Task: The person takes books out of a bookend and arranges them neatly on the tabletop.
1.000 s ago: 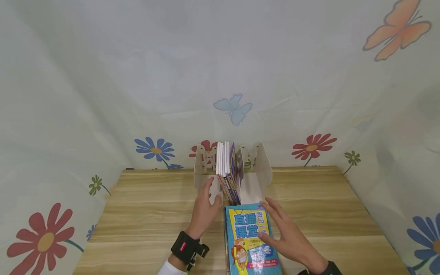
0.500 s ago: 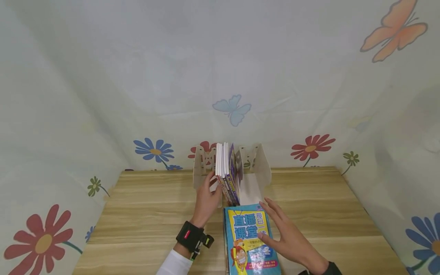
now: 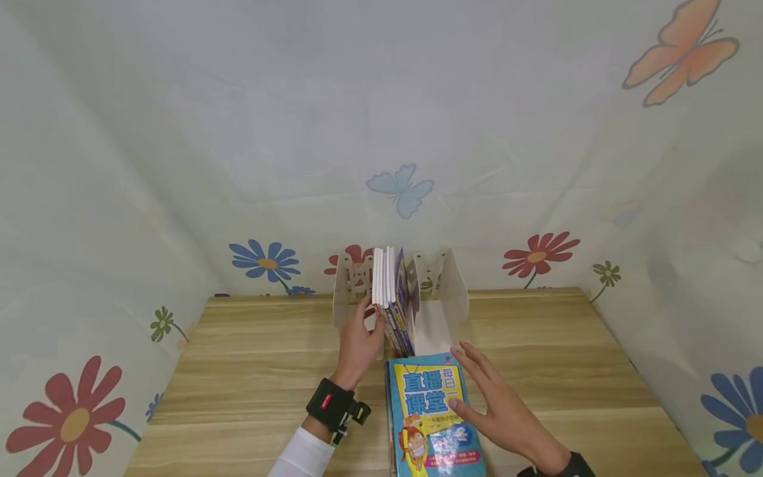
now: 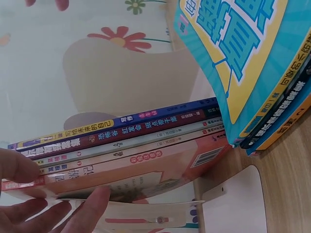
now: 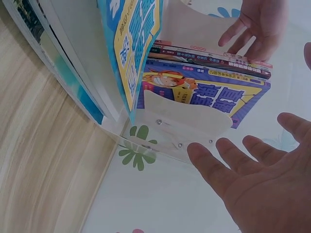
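Flowered fabric walls [image 3: 286, 139] frame the table [image 3: 238, 384] where, from my spot, a person's left grip [image 3: 357, 343], thumb parted from fingers, touches upright books [image 3: 383, 277] in a white rack [image 3: 456, 286]. Gentle, even pressure should square them. Right grip [image 3: 502, 416], fingers spread, hovers near a blue-covered stack [image 3: 438, 427] in front.

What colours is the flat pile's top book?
Mostly blue and yellow: the top book shows best in head view.

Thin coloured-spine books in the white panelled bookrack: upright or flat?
Upright: the head view shows the thin coloured-spine books with white page edges up and spines toward the camera, inside the white panelled bookrack.
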A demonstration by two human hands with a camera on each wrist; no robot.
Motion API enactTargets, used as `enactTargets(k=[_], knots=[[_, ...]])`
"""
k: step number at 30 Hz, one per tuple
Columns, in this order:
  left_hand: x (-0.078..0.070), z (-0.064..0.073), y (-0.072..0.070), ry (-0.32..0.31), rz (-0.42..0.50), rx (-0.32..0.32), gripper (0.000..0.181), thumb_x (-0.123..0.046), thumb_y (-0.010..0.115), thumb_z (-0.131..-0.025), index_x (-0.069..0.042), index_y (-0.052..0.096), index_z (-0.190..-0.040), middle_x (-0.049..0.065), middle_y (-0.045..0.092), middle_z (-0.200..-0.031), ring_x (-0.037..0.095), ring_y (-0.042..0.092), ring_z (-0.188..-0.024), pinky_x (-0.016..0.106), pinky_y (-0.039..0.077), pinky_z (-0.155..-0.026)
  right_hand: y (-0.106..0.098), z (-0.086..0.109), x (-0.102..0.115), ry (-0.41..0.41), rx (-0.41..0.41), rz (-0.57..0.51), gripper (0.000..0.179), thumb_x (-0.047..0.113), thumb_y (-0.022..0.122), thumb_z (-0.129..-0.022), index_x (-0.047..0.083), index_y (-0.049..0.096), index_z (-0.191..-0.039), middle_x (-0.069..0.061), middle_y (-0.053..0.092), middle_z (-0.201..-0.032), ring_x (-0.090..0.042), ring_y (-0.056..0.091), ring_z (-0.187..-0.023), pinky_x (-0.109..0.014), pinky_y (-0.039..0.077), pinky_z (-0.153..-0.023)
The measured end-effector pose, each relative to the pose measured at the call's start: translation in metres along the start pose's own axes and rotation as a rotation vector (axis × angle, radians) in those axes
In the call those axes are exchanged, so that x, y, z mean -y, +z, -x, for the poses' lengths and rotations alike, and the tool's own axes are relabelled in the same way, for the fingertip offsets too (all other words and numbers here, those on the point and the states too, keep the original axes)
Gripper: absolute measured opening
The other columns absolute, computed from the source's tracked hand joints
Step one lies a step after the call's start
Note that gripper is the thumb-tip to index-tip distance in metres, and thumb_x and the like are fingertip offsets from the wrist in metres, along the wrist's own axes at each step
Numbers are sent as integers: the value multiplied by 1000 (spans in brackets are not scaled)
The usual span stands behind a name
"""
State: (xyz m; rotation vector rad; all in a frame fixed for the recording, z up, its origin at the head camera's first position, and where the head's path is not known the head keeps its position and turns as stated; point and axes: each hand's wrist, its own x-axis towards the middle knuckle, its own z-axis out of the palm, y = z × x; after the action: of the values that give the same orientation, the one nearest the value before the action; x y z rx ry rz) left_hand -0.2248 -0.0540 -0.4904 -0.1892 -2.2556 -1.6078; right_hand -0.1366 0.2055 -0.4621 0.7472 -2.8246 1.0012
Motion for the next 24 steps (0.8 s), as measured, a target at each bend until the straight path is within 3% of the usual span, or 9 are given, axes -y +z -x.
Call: enactTargets(k=[5, 13, 18, 24], knots=[[-1, -2, 1, 52, -68, -18, 52, -15, 56, -91, -18, 37, -139, 5, 50, -130, 21, 52, -107, 36, 54, -76, 0, -1, 0, 3, 3, -7, 69, 52, 57, -86, 37, 21, -144, 0, 18, -150, -34, 32, -127, -66, 41, -85], [-1, -5, 2, 73, -135, -25, 51, -17, 55, -91, -16, 38, -139, 6, 51, -129, 17, 48, -113, 37, 53, -78, 0, -3, 1, 22, 13, -14, 69, 53, 56, -86, 37, 22, -144, 0, 18, -151, -35, 31, -127, -67, 40, -85], [-2, -7, 3, 48, -112, -3, 56, -17, 55, -90, -18, 33, -142, 8, 50, -131, 19, 47, -115, 45, 49, -86, 0, -3, 2, 36, 23, -12, 69, 55, 56, -85, 38, 22, -143, 0, 18, -150, -35, 32, -127, -65, 41, -85], [-2, -8, 3, 37, -91, 33, 57, -14, 54, -90, -17, 32, -142, 11, 48, -132, 20, 43, -119, 45, 42, -95, 0, -4, 3, 62, 38, -35, 70, 56, 56, -85, 39, 22, -143, 1, 18, -150, -33, 35, -125, -51, 48, -85]])
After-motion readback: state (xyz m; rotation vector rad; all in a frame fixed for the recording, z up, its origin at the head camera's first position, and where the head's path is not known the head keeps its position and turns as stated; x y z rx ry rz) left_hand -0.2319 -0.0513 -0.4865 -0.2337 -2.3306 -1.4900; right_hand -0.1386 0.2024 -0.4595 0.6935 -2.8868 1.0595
